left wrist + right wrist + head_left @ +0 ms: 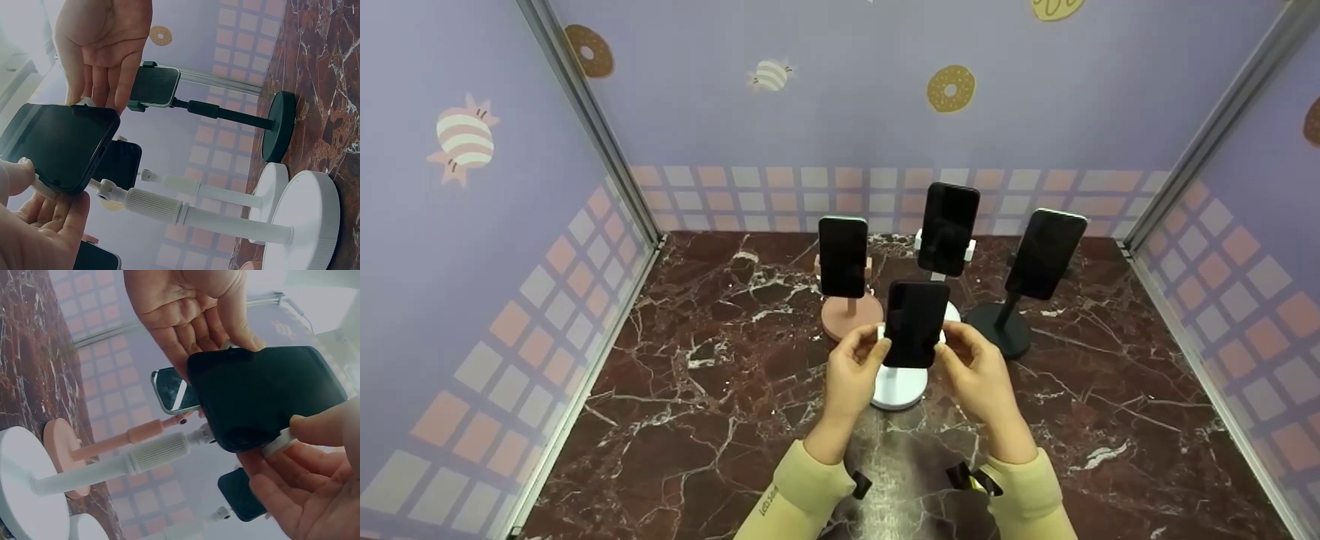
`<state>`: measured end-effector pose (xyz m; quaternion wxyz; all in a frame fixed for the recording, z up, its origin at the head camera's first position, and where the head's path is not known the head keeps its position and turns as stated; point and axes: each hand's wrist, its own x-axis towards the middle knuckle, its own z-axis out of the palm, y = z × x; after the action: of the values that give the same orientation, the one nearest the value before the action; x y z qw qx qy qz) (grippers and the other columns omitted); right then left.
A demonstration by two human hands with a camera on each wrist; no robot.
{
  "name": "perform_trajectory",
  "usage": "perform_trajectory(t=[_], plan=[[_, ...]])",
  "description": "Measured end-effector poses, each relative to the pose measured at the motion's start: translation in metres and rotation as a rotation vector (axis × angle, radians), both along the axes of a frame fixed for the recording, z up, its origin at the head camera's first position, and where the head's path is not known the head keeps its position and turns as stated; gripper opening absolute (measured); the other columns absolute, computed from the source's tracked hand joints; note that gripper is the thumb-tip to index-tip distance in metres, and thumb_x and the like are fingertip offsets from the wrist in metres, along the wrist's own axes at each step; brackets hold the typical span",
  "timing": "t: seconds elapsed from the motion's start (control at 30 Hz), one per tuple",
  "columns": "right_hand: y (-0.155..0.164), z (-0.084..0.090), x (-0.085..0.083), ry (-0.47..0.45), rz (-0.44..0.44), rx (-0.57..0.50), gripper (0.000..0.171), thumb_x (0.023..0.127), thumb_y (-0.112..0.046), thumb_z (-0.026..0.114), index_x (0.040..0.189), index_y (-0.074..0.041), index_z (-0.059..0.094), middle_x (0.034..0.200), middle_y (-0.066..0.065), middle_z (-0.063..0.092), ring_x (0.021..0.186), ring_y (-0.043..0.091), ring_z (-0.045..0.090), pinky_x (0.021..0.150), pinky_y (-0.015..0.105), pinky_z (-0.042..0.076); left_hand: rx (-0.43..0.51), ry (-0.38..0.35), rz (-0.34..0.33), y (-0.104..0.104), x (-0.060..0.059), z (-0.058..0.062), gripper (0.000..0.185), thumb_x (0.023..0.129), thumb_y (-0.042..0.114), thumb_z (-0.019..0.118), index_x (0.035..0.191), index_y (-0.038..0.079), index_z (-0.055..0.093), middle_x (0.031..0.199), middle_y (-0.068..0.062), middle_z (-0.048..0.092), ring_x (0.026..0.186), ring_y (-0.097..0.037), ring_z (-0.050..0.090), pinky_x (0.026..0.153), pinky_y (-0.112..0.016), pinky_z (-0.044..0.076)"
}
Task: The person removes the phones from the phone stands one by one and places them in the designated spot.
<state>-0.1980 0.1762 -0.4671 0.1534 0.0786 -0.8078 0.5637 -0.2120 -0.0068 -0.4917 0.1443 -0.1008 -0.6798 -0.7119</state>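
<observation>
In the head view, a black smartphone (pixel 916 324) sits upright in the clamp of the nearest white phone stand (pixel 898 390). My left hand (pixel 853 369) holds the clamp at the phone's left side, thumb in front and fingers behind. On the other side my right hand (pixel 979 367) grips the clamp in the same way. The left wrist view shows the phone (pixel 62 147) between both hands, above the stand's ribbed white column (pixel 154 205). A white clamp arm (pixel 279 442) lies under my right thumb in the right wrist view.
Behind stand a pink phone stand (pixel 851 313), another white one (pixel 937 276) and a dark green one (pixel 1001 330), each bearing a phone. They rest on a dark red marbled tabletop (pixel 682 420). Patterned panels (pixel 840 112) enclose the back and sides.
</observation>
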Motion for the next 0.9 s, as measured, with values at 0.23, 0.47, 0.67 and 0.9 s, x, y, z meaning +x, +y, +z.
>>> perform_trajectory(t=[0.23, 0.47, 0.67, 0.9], plan=[[-0.012, 0.016, -0.002, 0.337, -0.112, 0.126, 0.049, 0.096, -0.005, 0.07, 0.14, 0.006, 0.053, 0.135, 0.023, 0.058, 0.127, 0.034, 0.055, 0.11, 0.023, 0.043, 0.007, -0.006, 0.001, 0.0, 0.0, 0.0, 0.026, 0.096, 0.0, 0.069, 0.116, -0.015, 0.065, 0.109, -0.029, 0.071, 0.095, -0.016, 0.071, 0.085, -0.018, 0.057], [-0.033, 0.049, -0.005, 0.606, -0.196, 0.344, 0.058, 0.091, -0.013, 0.077, 0.141, -0.001, 0.052, 0.142, 0.023, 0.052, 0.128, 0.041, 0.044, 0.104, 0.054, 0.042, 0.008, -0.007, 0.004, 0.0, -0.001, -0.001, 0.025, 0.096, 0.0, 0.069, 0.116, -0.014, 0.065, 0.108, -0.029, 0.071, 0.092, -0.012, 0.07, 0.082, -0.018, 0.056], [-0.051, 0.064, -0.001, 0.588, -0.237, 0.554, 0.055, 0.089, -0.03, 0.08, 0.135, -0.011, 0.056, 0.141, 0.018, 0.052, 0.126, 0.04, 0.041, 0.083, 0.062, 0.049, -0.011, -0.009, 0.017, 0.0, -0.001, 0.0, 0.026, 0.095, 0.001, 0.07, 0.116, -0.013, 0.067, 0.106, -0.028, 0.072, 0.091, -0.011, 0.068, 0.08, -0.017, 0.055], [-0.066, 0.067, -0.006, 0.479, -0.28, 0.763, 0.054, 0.091, -0.038, 0.078, 0.13, -0.01, 0.053, 0.128, 0.021, 0.051, 0.117, 0.041, 0.042, 0.087, 0.059, 0.049, -0.048, -0.001, 0.048, 0.0, -0.001, -0.001, 0.023, 0.095, 0.001, 0.069, 0.115, -0.012, 0.068, 0.102, -0.023, 0.071, 0.09, -0.015, 0.067, 0.079, -0.02, 0.056]])
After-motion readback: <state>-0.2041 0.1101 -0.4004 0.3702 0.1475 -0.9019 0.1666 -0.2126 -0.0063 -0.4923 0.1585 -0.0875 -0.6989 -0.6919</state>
